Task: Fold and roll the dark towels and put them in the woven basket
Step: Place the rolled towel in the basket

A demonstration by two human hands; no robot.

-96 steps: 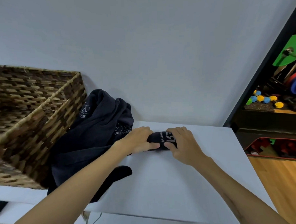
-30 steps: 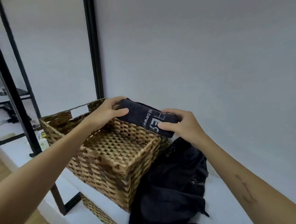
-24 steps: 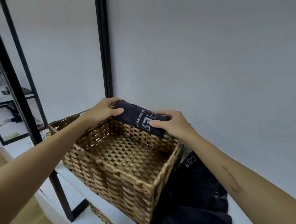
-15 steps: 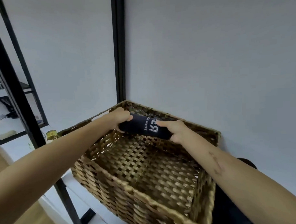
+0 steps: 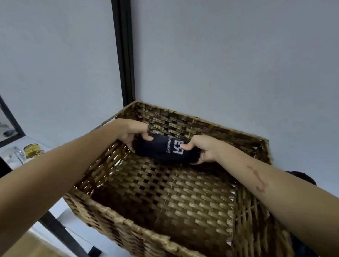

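Note:
A rolled dark towel with white lettering is down inside the woven basket, low against its far wall. My left hand grips the roll's left end, fingers curled over it. My right hand grips the right end, thumb on the lettering. Apart from the roll, the basket floor shows only bare weave. A bit of the dark towel pile peeks out beyond the basket's right wall, behind my right forearm.
The basket stands on a white shelf in a wall corner with a black vertical post behind it. A black frame leg runs down at the left. A small yellow jar stands on a surface at far left.
Both hands carried the rolled towel from the table, over the basket rim and down to the far wall inside. The view swung left onto the basket.

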